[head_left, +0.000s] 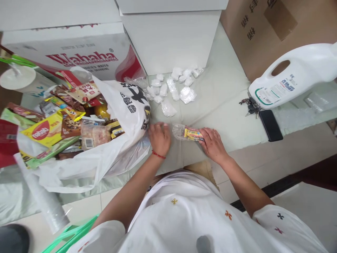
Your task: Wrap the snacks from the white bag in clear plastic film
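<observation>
My right hand [212, 144] is closed over the right end of a small yellow and red packet [193, 134], which lies on the pale green cloth. Clear plastic wrap [178, 131] sticks out from the packet's left end. My left hand [159, 138], a red string round its wrist, rests on the cloth beside a white plastic bag [123, 105] full of snack packets. Its fingers are slightly apart, and nothing shows in them. Several small white wrapped bundles [187, 95] lie in a loose group beyond both hands.
White boxes [171, 42] stand behind the bundles. At the right are a white detergent bottle [289, 75], keys [251, 107], a black phone [270, 125] and a large cardboard box [302, 21]. A roll of clear film [43, 196] leans over the table's front edge at left.
</observation>
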The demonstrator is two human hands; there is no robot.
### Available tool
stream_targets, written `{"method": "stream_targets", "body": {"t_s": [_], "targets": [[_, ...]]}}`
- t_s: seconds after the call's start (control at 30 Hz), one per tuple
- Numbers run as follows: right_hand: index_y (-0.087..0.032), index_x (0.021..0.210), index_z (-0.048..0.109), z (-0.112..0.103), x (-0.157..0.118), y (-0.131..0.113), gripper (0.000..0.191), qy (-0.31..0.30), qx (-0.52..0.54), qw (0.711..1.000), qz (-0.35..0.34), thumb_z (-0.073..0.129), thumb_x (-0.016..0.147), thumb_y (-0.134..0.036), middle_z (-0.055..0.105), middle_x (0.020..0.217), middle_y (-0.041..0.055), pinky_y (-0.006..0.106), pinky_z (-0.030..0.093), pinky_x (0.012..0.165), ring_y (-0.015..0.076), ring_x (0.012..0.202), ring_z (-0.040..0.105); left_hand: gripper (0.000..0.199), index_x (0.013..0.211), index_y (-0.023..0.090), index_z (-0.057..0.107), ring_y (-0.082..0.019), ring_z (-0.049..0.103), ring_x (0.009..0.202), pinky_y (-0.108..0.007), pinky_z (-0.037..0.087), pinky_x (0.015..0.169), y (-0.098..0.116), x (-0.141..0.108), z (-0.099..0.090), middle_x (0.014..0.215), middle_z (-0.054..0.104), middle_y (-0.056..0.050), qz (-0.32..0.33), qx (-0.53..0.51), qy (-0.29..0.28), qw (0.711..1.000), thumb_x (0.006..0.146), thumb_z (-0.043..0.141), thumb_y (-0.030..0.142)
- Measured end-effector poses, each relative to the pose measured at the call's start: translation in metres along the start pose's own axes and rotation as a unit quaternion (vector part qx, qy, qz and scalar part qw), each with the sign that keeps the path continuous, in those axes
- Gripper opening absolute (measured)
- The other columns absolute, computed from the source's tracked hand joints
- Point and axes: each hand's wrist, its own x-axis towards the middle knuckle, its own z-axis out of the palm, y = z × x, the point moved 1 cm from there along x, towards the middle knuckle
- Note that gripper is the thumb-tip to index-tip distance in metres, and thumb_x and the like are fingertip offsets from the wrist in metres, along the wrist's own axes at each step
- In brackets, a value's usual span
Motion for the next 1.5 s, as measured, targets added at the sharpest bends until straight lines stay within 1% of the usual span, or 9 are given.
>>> {"method": "stream_targets", "body": {"t_s": [0.2,0.4,0.53,0.7,0.87,1.1,1.33,1.4,1.5], "targets": [[-0.019,0.153,0.041,-0.001,0.001,0.003,0.052,0.005,0.016,1.0,-0.003,0.042,0.105,-0.037,0.055,0.145,0.018,0.058,0.031,0.119,0.0329,0.134,0.049,0.025,0.082,0.02,0.062,-0.034,0.06,0.102,-0.05,0.05,0.089,0.013,-0.002,0.009,0.096,0.064,-0.013,0.0,0.029,-0.124,0.992,0.091,0.062,0.044],[-0.019,0.15,0.045,-0.007,0.003,-0.002,0.05,-0.008,0.009,1.0,0.004,0.044,0.103,-0.035,0.056,0.144,0.018,0.058,0.032,0.118,0.0339,0.13,0.051,0.017,0.089,0.02,0.06,-0.019,0.066,0.102,-0.035,0.053,0.094,0.051,-0.017,0.025,0.113,0.068,-0.01,0.116,-0.142,-0.066,0.981,0.098,0.045,0.019],[-0.017,0.15,0.045,-0.006,0.003,-0.004,0.051,-0.008,0.012,1.0,0.021,0.042,0.1,-0.027,0.056,0.144,0.0185,0.058,0.031,0.119,0.0337,0.133,0.05,0.03,0.118,0.019,0.062,-0.027,0.062,0.126,-0.052,0.043,0.114,0.07,-0.048,0.051,0.121,0.07,-0.013,0.244,-0.11,-0.1,0.958,0.099,0.039,0.018],[-0.017,0.158,0.03,0.004,0.001,-0.001,0.071,0.005,0.052,0.998,0.023,0.047,0.089,-0.019,0.049,0.15,0.0199,0.063,0.027,0.121,0.0353,0.139,0.045,0.071,0.157,0.011,0.03,-0.037,0.026,0.156,-0.066,0.023,0.122,0.065,-0.062,0.06,0.158,0.042,-0.025,0.357,-0.053,-0.139,0.922,0.091,0.048,0.03],[-0.014,0.163,0.013,0.002,0.0,0.012,0.091,0.014,0.117,0.993,-0.009,0.058,0.086,-0.026,0.039,0.158,0.0246,0.066,0.031,0.118,0.0386,0.146,0.037,0.08,0.158,0.006,0.029,-0.04,0.038,0.148,-0.062,0.022,0.124,0.06,-0.047,0.051,0.15,0.05,-0.026,0.387,-0.011,-0.203,0.9,0.087,0.051,0.036],[-0.022,0.152,0.045,-0.02,-0.004,0.013,0.053,0.055,0.124,0.991,-0.001,0.049,0.1,-0.033,0.061,0.138,0.0172,0.055,0.047,0.107,0.0331,0.124,0.055,0.069,0.148,0.011,0.044,-0.04,0.042,0.141,-0.062,0.028,0.119,0.057,-0.036,0.052,0.144,0.052,-0.024,0.396,-0.032,-0.206,0.894,0.084,0.058,0.031],[-0.024,0.156,0.038,-0.058,0.017,-0.004,0.073,0.119,0.327,0.934,0.076,0.058,0.096,-0.06,0.057,0.144,0.0151,0.043,0.056,0.098,0.0275,0.121,0.06,0.046,0.139,0.016,0.046,-0.028,0.062,0.117,-0.045,0.049,0.1,0.067,-0.026,0.045,0.127,0.065,-0.019,0.209,-0.28,-0.225,0.909,0.102,0.048,0.042],[-0.024,0.158,0.032,-0.057,0.021,-0.008,0.076,0.136,0.401,0.898,0.12,0.05,0.097,-0.066,0.048,0.155,0.0158,0.042,0.057,0.097,0.0278,0.129,0.057,0.05,0.135,0.017,0.049,-0.027,0.064,0.115,-0.041,0.051,0.098,0.076,-0.026,0.037,0.124,0.067,-0.016,0.085,-0.439,-0.235,0.863,0.099,0.054,0.052],[-0.023,0.157,0.035,-0.039,0.022,-0.017,0.08,0.054,0.48,0.857,0.182,0.055,0.094,-0.069,0.062,0.139,0.0145,0.04,0.06,0.089,0.0273,0.115,0.066,0.051,0.124,0.021,0.056,-0.023,0.068,0.1,-0.036,0.054,0.087,0.088,-0.029,0.022,0.112,0.071,-0.009,-0.097,-0.641,-0.256,0.717,0.088,0.071,0.055]]}}
